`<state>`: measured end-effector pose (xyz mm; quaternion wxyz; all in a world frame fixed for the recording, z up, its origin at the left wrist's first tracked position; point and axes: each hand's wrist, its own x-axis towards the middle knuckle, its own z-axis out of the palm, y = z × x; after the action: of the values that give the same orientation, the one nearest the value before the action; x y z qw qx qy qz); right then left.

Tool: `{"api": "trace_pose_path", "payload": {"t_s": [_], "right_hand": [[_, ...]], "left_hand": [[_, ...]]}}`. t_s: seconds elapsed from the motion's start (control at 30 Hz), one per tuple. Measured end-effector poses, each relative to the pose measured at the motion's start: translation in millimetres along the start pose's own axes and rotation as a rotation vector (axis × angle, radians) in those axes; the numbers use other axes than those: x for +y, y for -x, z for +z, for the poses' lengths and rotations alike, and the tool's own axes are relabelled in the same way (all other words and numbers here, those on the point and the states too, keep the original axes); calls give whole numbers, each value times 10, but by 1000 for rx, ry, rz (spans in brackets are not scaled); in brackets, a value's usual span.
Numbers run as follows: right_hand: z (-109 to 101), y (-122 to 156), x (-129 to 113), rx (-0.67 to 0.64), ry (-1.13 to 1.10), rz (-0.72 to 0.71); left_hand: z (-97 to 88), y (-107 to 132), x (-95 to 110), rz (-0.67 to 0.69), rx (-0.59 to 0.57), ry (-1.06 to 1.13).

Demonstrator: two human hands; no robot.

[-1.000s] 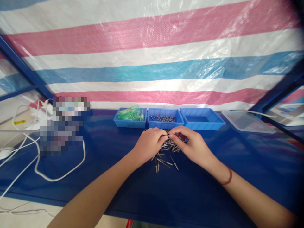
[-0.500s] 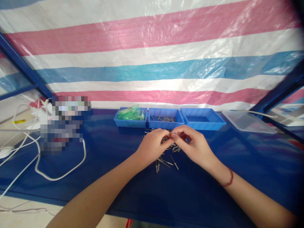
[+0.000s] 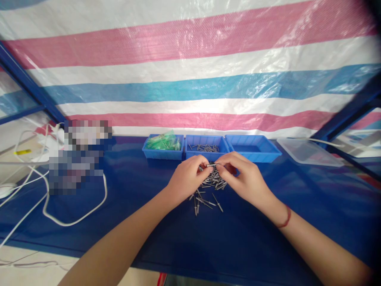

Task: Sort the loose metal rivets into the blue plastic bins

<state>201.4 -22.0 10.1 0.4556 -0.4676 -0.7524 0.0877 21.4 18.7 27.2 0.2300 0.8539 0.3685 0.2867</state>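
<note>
Between my fingertips a pop rivet (image 3: pixel 212 165) is held level, with my left hand (image 3: pixel 186 174) pinching one end and my right hand (image 3: pixel 244 172) pinching the other. Both hands are closed and hover over a pile of pop rivets (image 3: pixel 212 180), partly hidden by my fingers. Several loose rivets (image 3: pixel 205 202) lie nearer to me on the blue table (image 3: pixel 238 238). Just beyond my hands is the middle blue bin (image 3: pixel 192 154), with several rivets inside.
A left blue bin (image 3: pixel 162 154) holds green plastic bags (image 3: pixel 163 141). The right blue bin (image 3: pixel 258 157) stands beside the middle one, then a translucent plastic lid (image 3: pixel 309 153). White cables (image 3: pixel 74 224) loop across the table's left side. Striped sheeting (image 3: pixel 190 91) hangs behind.
My hands have drawn slightly apart, and the rivet between them now shows. More of the pile is visible beneath. The view has shifted a little.
</note>
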Motion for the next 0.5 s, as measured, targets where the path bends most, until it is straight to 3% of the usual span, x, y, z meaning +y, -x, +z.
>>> {"api": "trace_pose_path", "payload": {"t_s": [0.17,0.33,0.5], "right_hand": [[-7,-24,46,-35,112,-70],[60,-138,180,126,351,-11],[92,-176,222,163,581,55]], "left_hand": [[4,-13,-31,4,47,-13],[33,-12,-9,-15,106,-48],[21,21,26,73,-1,-307]]}}
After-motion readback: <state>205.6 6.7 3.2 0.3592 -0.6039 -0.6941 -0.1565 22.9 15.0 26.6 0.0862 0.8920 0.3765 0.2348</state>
